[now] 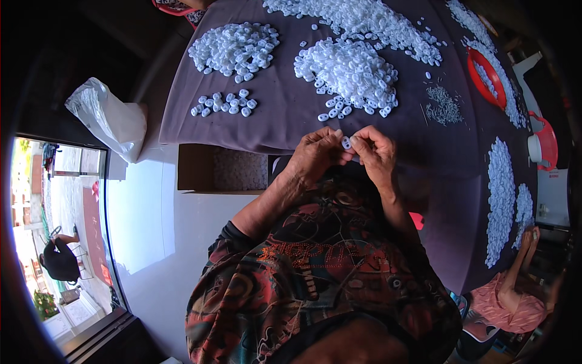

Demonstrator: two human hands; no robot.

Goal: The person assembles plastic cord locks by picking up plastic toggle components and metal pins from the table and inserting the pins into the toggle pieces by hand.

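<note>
My left hand [316, 155] and my right hand [376, 151] meet at the near edge of a table covered with a purple cloth [285, 115]. Together their fingertips pinch one small white plastic piece [346, 143]. Just beyond the hands lies a big heap of the same white pieces [351, 73]. A smaller heap [235, 48] and a short row of pieces [225, 104] lie to the left. A little pile of thin metal parts [442, 106] sits to the right.
More white pieces stretch along the far edge [376, 18] and the right side [500, 194]. A red bowl [488, 79] holds some. An open cardboard box [221, 170] sits under the table edge, a white plastic bag [109, 118] to the left. Another person's arm [515, 285] rests lower right.
</note>
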